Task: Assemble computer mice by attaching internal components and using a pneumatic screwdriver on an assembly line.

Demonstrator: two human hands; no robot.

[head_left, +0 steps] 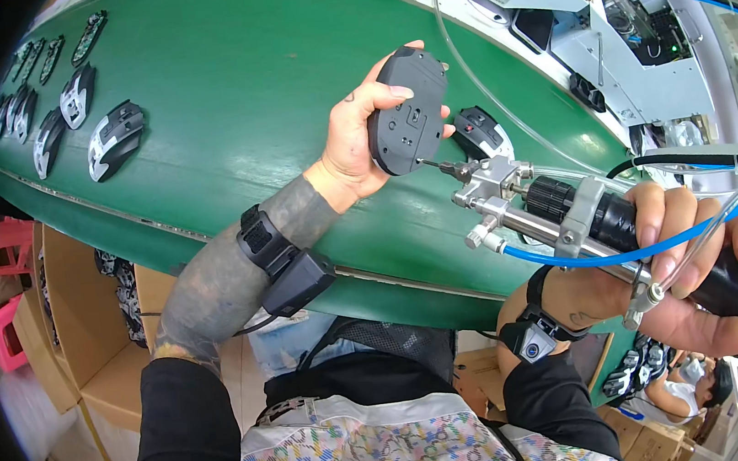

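My left hand [348,148] is closed around a black computer mouse [415,114] above the green worktop. Its underside faces me, showing small holes and slots, and my thumb lies across its edge. In my right hand [675,322] is a powered screwdriver [602,216] with a black body, a metal tube and a lime-green part at its rear. The thin screwdriver tip [427,162] is at the mouse's near end; whether it touches cannot be seen clearly. Just beyond the tip, a black and silver mouse [481,134] lies on the worktop.
Several black and silver mice [116,140] and narrow circuit boards [90,38] lie on the green worktop [250,88] at left. A blue hose [539,262] runs from the screwdriver. A white machine [633,51] stands far right. A cardboard box [93,310] and pink stools [7,243] are lower left; another person [679,390] is lower right.
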